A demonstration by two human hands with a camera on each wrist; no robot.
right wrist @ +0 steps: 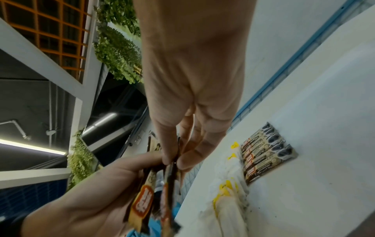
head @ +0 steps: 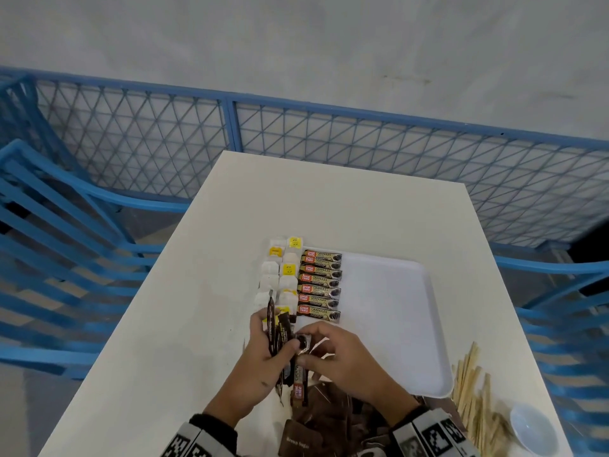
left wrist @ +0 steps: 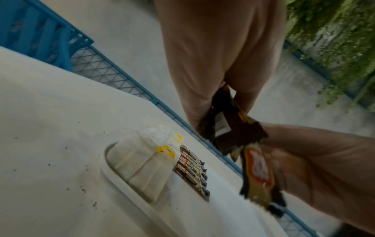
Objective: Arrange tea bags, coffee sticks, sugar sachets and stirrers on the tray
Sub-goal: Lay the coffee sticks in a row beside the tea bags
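Note:
A white tray point(head: 389, 318) holds two columns of tea bags point(head: 280, 275) along its left side, with a row of coffee sticks point(head: 319, 282) lying beside them. My left hand point(head: 273, 341) grips a bunch of coffee sticks point(head: 275, 328) over the tray's near left corner. My right hand point(head: 304, 352) pinches the end of one stick point(head: 300, 380) from that bunch. The right wrist view shows thumb and fingertip pinching this stick point(right wrist: 169, 189). Brown sugar sachets point(head: 313, 423) are piled under my wrists. Wooden stirrers point(head: 471, 390) lie to the right of the tray.
A small white bowl point(head: 530, 427) sits by the stirrers near the white table's point(head: 329, 199) right edge. Blue chairs point(head: 49, 258) and a blue mesh fence point(head: 329, 136) surround the table. The tray's right half is bare.

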